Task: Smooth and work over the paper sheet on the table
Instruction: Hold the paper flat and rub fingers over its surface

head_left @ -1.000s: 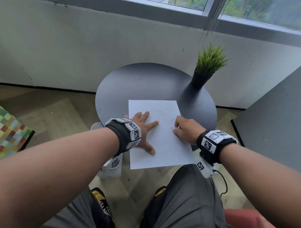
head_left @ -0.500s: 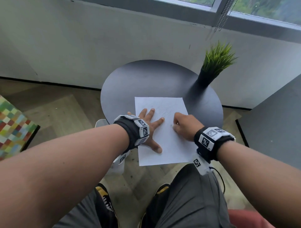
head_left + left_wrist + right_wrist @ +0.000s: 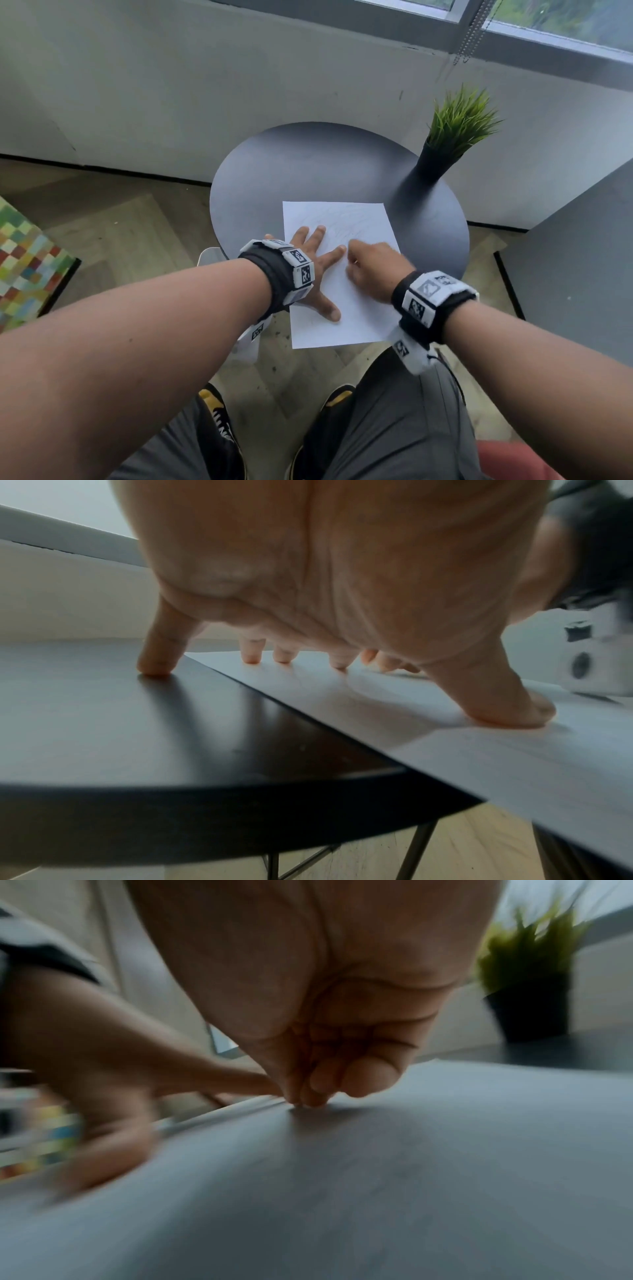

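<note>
A white paper sheet (image 3: 359, 222) with faint pencil marks lies on the round dark table (image 3: 308, 164), its near end overhanging the table's edge. My left hand (image 3: 317, 270) presses flat on the sheet's left part with fingers spread. In the left wrist view the thumb (image 3: 496, 696) pushes on the paper (image 3: 479, 750) and the little finger (image 3: 157, 653) stands on the bare table (image 3: 137, 737). My right hand (image 3: 373, 263) is curled, its bunched fingertips (image 3: 315, 1096) touching the paper (image 3: 377, 1177) close to the left index finger. No object shows in it.
A potted green plant (image 3: 455, 126) stands at the table's far right. A grey surface (image 3: 582, 257) rises on the right, a chequered coloured cushion (image 3: 27, 260) lies at the left. A white object (image 3: 212, 255) sits below the table's left edge. My knees are below the sheet.
My right hand has slid left across the paper toward the left index finger and is blurred with motion. The left hand stays pressed in place.
</note>
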